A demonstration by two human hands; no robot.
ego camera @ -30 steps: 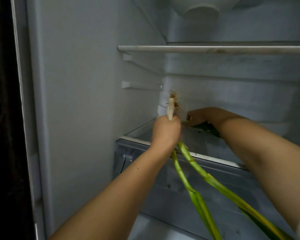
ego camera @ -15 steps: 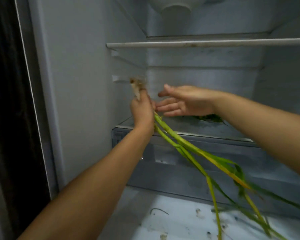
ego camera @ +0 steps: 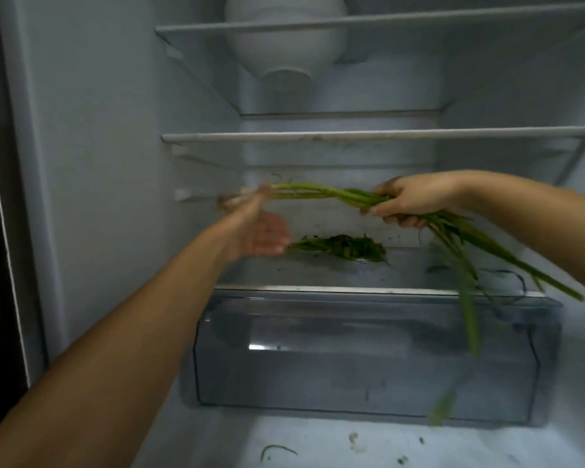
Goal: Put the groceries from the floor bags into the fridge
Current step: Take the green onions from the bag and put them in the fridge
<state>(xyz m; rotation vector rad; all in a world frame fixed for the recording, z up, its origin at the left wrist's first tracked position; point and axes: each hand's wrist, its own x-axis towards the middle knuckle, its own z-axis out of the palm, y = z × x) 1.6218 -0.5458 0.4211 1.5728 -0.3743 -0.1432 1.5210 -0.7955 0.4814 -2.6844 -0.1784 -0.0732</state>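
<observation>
Long green onions (ego camera: 321,192) lie almost level in the air inside the open fridge, above the glass shelf (ego camera: 368,290). My right hand (ego camera: 411,202) is closed around their green stalks at the right; the leaves droop past it toward the drawer. My left hand (ego camera: 259,231) is blurred near the white root end at the left, fingers spread; whether it touches the onions is unclear. A small bunch of dark leafy greens (ego camera: 341,248) lies on the glass shelf below the onions.
A clear crisper drawer (ego camera: 368,359) sits shut under the glass shelf. Two white-edged shelves (ego camera: 368,136) are above, with a white rounded fitting (ego camera: 284,42) at the top back. Green scraps dot the fridge floor (ego camera: 352,444). The fridge's left wall is close to my left arm.
The onions went from hanging down out of my left fist to lying level. My right hand has taken hold of the stalks. My left hand has opened and slid down from the root end.
</observation>
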